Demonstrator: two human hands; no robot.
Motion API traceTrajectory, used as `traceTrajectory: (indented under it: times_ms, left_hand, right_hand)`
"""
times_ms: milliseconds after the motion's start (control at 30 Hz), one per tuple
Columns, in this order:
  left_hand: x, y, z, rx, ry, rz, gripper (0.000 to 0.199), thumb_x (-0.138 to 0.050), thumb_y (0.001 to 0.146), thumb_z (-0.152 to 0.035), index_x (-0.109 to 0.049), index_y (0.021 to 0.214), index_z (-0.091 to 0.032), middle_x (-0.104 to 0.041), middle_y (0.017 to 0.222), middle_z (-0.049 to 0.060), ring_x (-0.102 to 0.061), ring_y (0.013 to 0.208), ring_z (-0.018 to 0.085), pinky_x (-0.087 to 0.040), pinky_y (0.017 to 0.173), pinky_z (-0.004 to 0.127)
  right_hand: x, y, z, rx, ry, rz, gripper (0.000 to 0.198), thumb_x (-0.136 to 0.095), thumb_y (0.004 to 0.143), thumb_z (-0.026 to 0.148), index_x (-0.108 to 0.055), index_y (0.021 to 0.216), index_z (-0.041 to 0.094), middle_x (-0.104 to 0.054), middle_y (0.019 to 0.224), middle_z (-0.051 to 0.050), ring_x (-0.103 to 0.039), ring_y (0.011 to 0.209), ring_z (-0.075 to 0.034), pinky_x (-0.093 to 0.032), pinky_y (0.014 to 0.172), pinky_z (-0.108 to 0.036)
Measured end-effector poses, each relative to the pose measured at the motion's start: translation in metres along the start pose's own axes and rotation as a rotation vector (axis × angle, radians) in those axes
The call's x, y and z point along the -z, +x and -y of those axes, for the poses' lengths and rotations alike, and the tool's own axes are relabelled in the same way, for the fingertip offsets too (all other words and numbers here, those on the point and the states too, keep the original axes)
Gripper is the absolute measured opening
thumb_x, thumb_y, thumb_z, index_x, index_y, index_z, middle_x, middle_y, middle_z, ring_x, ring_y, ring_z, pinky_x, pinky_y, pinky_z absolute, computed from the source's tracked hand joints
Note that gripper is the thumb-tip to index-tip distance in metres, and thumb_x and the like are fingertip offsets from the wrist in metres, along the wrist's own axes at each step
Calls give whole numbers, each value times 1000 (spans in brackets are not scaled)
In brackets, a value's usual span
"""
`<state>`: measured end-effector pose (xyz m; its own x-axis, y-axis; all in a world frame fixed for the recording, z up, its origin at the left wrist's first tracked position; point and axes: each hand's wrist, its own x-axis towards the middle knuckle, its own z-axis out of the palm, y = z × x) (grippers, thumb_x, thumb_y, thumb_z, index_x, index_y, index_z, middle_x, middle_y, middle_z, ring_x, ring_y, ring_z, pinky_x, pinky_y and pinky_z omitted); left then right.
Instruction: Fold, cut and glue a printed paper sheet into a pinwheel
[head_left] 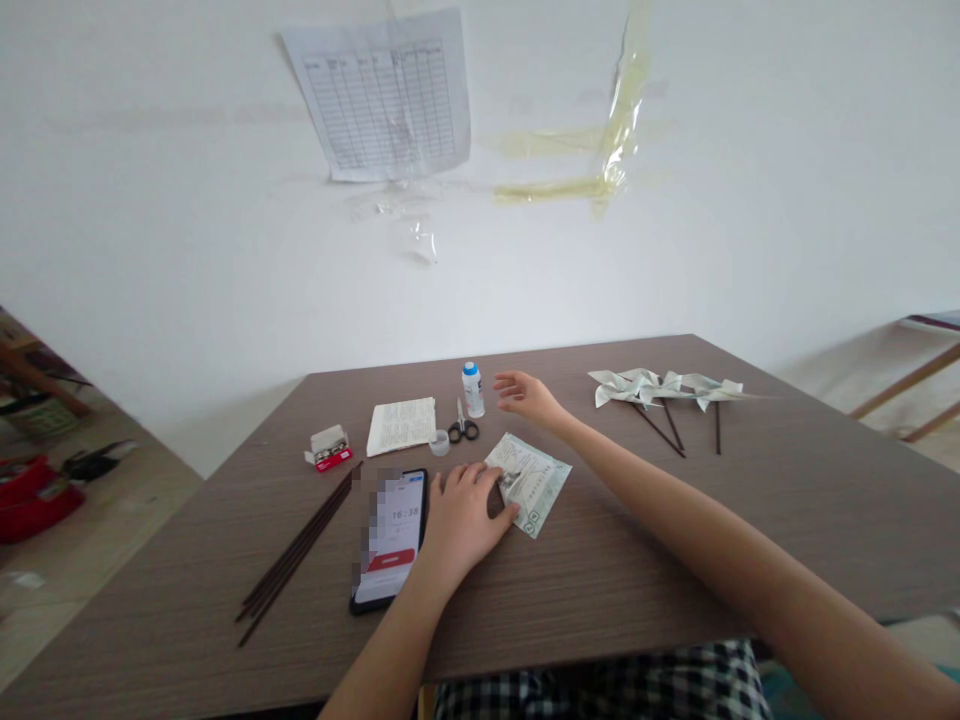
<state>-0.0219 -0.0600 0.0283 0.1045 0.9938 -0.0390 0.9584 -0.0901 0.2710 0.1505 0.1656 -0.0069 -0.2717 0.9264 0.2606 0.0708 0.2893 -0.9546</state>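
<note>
My left hand (469, 515) lies palm down on the table, fingers spread, at the left edge of a square of printed paper (538, 482). Its thumb and fingertips touch the paper's edge. Above the table my right hand (529, 397) reaches toward a small white bottle with a blue cap (472, 388); a gap shows between fingers and bottle, and nothing is in the hand. Scissors with black handles (463, 428) rest just left of the bottle, beside a small clear round container or roll (439, 442). A stack of printed paper (403, 426) lies farther left.
A phone (394, 540) showing a timer lies left of my left hand. Beyond it are several dark thin sticks (300, 550) and an opened red-and-white small box (330, 450). Paper pinwheels on sticks (660, 388) lie at the right. A wall (225, 250) backs the table (622, 600).
</note>
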Motion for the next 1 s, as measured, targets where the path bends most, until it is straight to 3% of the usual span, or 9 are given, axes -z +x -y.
traceTrajectory:
  times_ms: [200, 367, 667, 1000]
  left_hand:
    - [-3, 1, 1, -13, 8, -4, 55, -85, 115, -37, -82, 169, -29, -73, 187, 17, -62, 178, 48, -39, 153, 79]
    - [-5, 2, 3, -13, 3, -27, 51, -87, 114, -38, -84, 165, -32, -75, 184, 16, -64, 176, 47, -41, 152, 78]
    - [-8, 3, 2, -33, -22, -58, 59, -90, 113, -32, -81, 172, -30, -76, 183, 17, -65, 175, 47, -44, 151, 79]
    - [-14, 7, 5, -95, -41, -77, 40, -89, 114, -30, -91, 153, -32, -79, 178, 16, -67, 173, 47, -46, 148, 83]
  right_hand:
    - [39, -78, 12, 231, -431, 380, 27, -94, 101, 16, -95, 125, 26, -96, 134, -9, -89, 131, -28, -66, 128, -44]
    - [60, -122, 22, 396, -594, 565, 13, -102, 105, 29, -96, 117, 26, -95, 128, -9, -89, 123, -30, -66, 121, -46]
    - [44, -158, 27, 281, -840, 473, 37, -119, 89, 40, -97, 115, 26, -92, 127, -10, -85, 127, -34, -59, 118, -46]
    - [31, -165, 33, 123, -855, 424, 34, -114, 92, 35, -93, 118, 26, -87, 133, -11, -80, 138, -39, -60, 123, -56]
